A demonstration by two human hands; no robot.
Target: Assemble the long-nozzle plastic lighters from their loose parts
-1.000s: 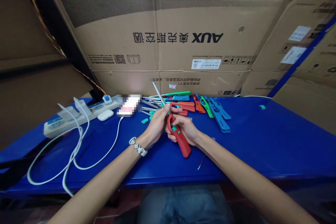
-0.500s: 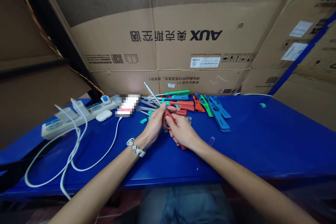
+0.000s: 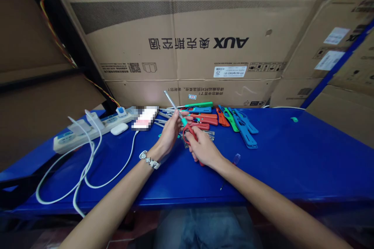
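Note:
My right hand (image 3: 204,146) is wrapped round the red handle of a long-necked lighter (image 3: 187,124), which is tilted with its metal barrel pointing up and to the left. A teal collar shows where barrel meets handle. My left hand (image 3: 171,130), with a bracelet on its wrist, is beside the barrel, fingers stretched out behind it and thumb close to it. Whether the thumb touches the metal I cannot tell. Behind my hands lie several more lighters: a green lighter (image 3: 203,104), a blue lighter (image 3: 201,109) and red lighters (image 3: 204,126).
Blue, green and orange handle shells (image 3: 244,130) lie right of the lighters. A screwdriver with a clear handle (image 3: 236,158) is partly behind my right forearm. Left are a blurred phone (image 3: 145,118), white earbud case (image 3: 119,128), power strip (image 3: 87,132) and cables. Cardboard (image 3: 198,19) stands behind.
My left hand has loosened and slid off the lighter's collar, so the teal part now shows. My right hand keeps its hold on the handle. The view has shifted slightly.

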